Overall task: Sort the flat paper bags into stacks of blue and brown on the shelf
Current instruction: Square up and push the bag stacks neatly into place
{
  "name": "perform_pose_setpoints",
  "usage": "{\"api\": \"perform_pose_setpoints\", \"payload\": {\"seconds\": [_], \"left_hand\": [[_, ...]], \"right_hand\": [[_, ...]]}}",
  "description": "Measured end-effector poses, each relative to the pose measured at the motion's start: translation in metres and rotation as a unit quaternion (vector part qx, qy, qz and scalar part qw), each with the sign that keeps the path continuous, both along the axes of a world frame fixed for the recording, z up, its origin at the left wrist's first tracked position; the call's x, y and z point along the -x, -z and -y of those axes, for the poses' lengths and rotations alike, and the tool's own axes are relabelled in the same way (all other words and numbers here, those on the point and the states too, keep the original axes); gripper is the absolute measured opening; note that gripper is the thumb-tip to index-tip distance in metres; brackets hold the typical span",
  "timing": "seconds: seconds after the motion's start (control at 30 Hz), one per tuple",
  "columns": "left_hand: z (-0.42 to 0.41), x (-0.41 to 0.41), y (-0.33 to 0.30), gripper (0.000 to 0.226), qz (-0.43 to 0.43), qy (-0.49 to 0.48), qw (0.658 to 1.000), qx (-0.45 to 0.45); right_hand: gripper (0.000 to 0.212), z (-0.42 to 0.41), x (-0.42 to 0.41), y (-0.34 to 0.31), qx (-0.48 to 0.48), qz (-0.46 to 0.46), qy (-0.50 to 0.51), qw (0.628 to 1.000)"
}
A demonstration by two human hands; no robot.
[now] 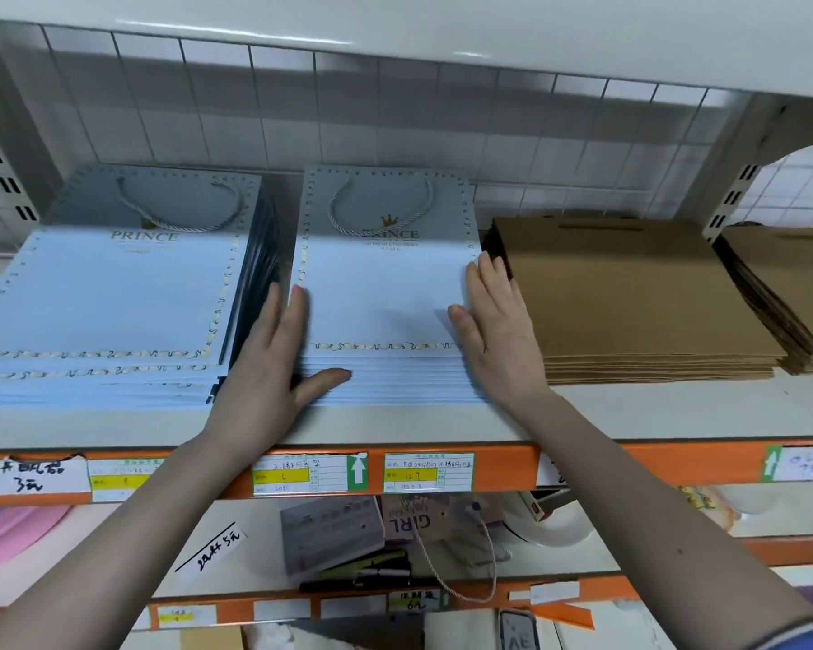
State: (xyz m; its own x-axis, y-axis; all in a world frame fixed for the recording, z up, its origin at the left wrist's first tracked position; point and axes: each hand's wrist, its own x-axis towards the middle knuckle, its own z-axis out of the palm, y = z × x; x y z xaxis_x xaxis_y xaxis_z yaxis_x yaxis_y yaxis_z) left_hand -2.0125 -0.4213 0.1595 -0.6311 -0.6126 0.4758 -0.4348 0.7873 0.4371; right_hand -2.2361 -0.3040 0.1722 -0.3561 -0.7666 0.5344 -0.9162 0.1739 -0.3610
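Blue flat paper bags with cord handles [386, 293] sit stacked mid-shelf between another blue stack [109, 293] and brown paper bag stacks [630, 297], while the left hand [264, 363] and right hand [494, 330], fingers straight and together, press its sides, apparently squaring it.

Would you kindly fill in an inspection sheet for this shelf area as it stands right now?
Surface: white shelf with orange front edge, price labels stuck on.
Job's things: left blue stack, fanned; middle blue stack, squared; brown stack beside it; second brown stack far right.
Clutter: lower shelf holds a grey tray, pens, a "GIRL" bag.
Hands: left hand and right hand press flat against the middle stack's sides, fingers straight.
Cables: nothing seen.
Surroundings: white tiled wall.
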Motion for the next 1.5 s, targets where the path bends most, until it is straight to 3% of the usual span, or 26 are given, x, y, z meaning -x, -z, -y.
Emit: {"api": "perform_pose_setpoints", "payload": {"seconds": [0.2, 0.4, 0.57, 0.77, 1.03, 1.33, 1.5], "left_hand": [[0.002, 0.002, -0.004, 0.072, 0.11, 0.037, 0.979, 0.169], [0.001, 0.004, -0.007, 0.066, 0.162, 0.015, 0.968, 0.192], [-0.002, 0.004, -0.009, 0.073, 0.182, 0.006, 0.962, 0.202], [0.004, 0.002, -0.012, 0.101, 0.231, 0.021, 0.95, 0.209], [0.001, 0.009, -0.019, 0.103, 0.207, -0.006, 0.957, 0.204], [-0.002, 0.013, -0.029, 0.101, 0.21, 0.007, 0.962, 0.175], [-0.007, 0.009, -0.038, 0.107, 0.233, 0.007, 0.958, 0.167]], "right_hand": [[0.105, -0.011, 0.016, -0.016, -0.198, -0.16, -0.089, 0.963], [0.101, -0.007, 0.016, -0.023, -0.252, -0.237, -0.067, 0.936], [0.098, -0.009, 0.013, -0.029, -0.246, -0.291, -0.065, 0.922], [0.098, -0.015, 0.01, -0.031, -0.274, -0.395, -0.11, 0.87], [0.096, -0.009, 0.0, -0.035, -0.213, -0.429, -0.142, 0.867], [0.096, -0.012, 0.002, -0.038, -0.279, -0.319, -0.121, 0.897], [0.096, -0.015, 0.001, -0.04, -0.293, -0.304, -0.121, 0.898]]}}
